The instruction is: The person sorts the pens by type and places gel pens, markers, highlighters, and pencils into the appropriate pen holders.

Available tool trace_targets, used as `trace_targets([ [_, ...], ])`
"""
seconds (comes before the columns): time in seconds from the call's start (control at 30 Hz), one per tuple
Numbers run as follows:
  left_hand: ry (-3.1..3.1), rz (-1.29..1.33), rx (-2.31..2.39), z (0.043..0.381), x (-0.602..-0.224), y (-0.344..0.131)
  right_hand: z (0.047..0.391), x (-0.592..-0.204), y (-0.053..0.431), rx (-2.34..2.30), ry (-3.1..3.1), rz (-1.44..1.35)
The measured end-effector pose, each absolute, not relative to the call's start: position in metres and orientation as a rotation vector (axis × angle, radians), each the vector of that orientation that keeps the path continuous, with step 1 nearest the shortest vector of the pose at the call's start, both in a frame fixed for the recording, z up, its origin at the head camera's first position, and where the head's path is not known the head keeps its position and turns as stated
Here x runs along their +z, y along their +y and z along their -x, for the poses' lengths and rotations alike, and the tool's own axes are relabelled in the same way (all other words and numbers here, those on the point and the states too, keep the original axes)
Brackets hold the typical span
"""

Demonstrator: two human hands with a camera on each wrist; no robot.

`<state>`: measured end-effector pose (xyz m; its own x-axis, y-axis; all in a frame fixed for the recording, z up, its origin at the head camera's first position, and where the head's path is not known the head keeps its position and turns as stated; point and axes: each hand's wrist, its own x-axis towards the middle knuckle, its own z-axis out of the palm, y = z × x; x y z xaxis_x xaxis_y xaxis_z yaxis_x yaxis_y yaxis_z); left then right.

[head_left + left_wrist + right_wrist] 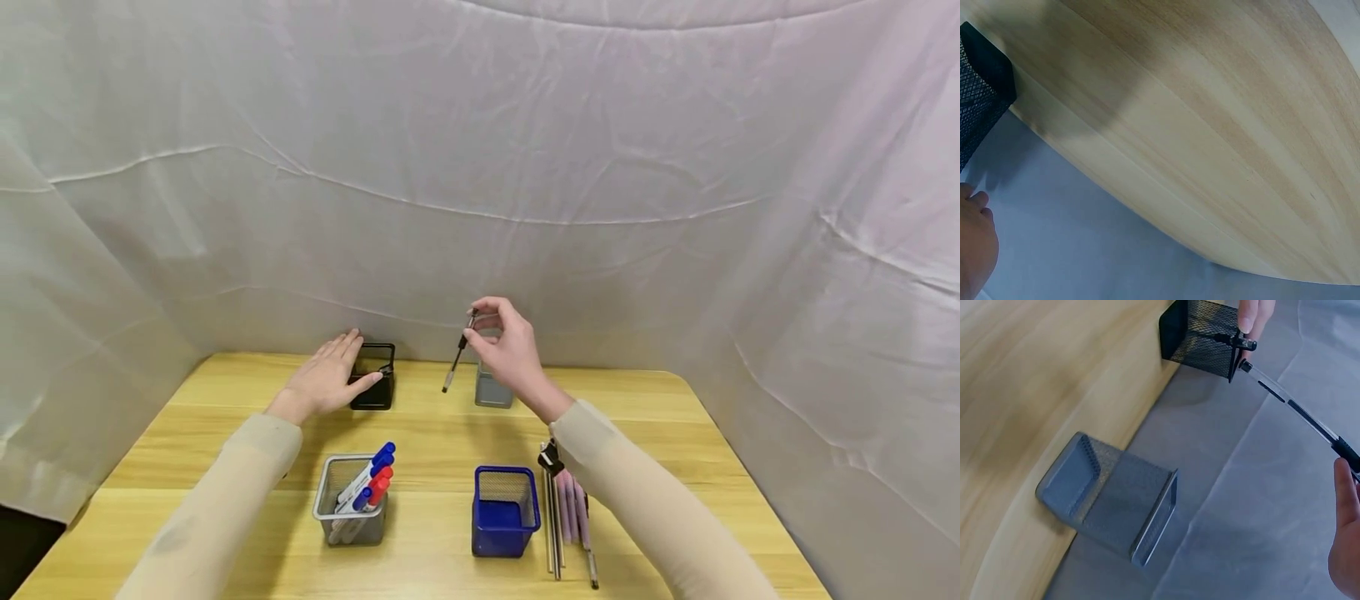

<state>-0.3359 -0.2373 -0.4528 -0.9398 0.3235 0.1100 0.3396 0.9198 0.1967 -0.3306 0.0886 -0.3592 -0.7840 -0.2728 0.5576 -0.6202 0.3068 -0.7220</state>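
My right hand (510,346) pinches a clear-barrelled pen (454,367) with a black grip between thumb and fingers. The pen hangs tilted in the air, its capped end pointing down and left. Behind this hand stands a grey mesh pen cup (1125,487), partly covered in the head view. My left hand (322,379) is at the black mesh pen cup (372,396), fingers extended along its left side and thumb across its front. In the right wrist view a black pen (1225,339) leans inside that cup, its end close to the left fingertips (1246,324).
Nearer me stands a silver mesh cup (321,500) holding several blue- and red-capped markers (367,487). Right of it is a blue pen cup (498,542). Beside that lie purple pens (573,512) and thin metallic sticks (553,533), partly under the right sleeve. Grey cloth (480,167) hangs behind the table.
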Motion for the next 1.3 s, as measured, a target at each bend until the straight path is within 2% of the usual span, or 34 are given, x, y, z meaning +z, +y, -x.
trace_targets([
  [0.47,-2.997,0.512,-0.326,0.335,-0.453,-0.238,0.349,-0.364,0.053,1.626,-2.189,-0.736],
  [1.3,-3.002,0.502,-0.310,0.335,-0.453,-0.235,0.359,-0.388,0.011,1.529,-2.431,-0.715],
])
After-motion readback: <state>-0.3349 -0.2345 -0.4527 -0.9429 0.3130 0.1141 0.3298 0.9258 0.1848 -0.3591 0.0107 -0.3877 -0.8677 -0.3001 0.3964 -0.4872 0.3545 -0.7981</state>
